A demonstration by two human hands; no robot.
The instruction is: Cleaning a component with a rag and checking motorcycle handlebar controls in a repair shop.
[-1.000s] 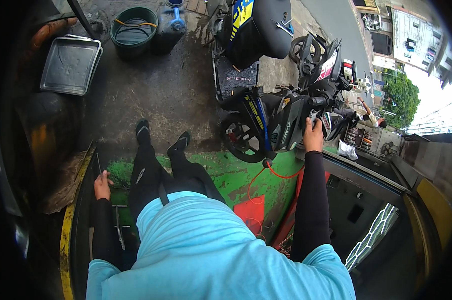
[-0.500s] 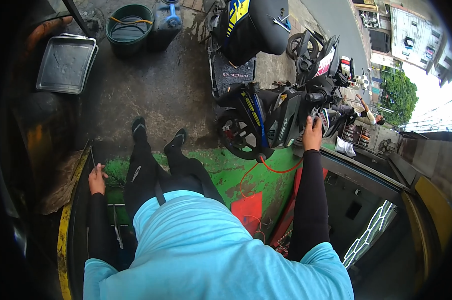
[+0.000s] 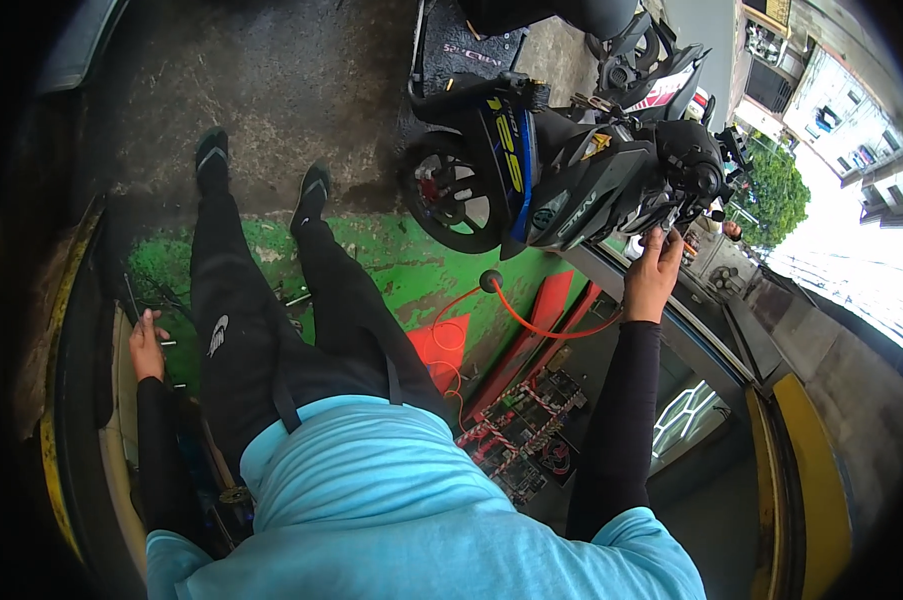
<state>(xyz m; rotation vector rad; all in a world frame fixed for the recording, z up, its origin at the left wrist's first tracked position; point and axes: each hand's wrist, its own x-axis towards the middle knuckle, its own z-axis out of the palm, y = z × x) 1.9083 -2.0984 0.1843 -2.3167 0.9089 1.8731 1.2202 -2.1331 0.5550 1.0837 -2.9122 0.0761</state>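
Right hand [image 3: 652, 280] (half-curled) near motorcycle [image 3: 579, 202]

One head cam (L of pair), fisheye, looks down from close abv. blue shirt [image 3: 421, 510] twd. scooter [image 3: 583, 200].

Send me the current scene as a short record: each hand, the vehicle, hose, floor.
Left hand: low at left, apparently holding a thin rod
Right hand: raised, fingertips at the motorcycle's front; grip unclear
Motorcycle: dark, blue and yellow markings, ahead to the right
Hose: orange-red, curving from a dark ball toward the right forearm
Floor: worn green paint, bare dark surface beyond
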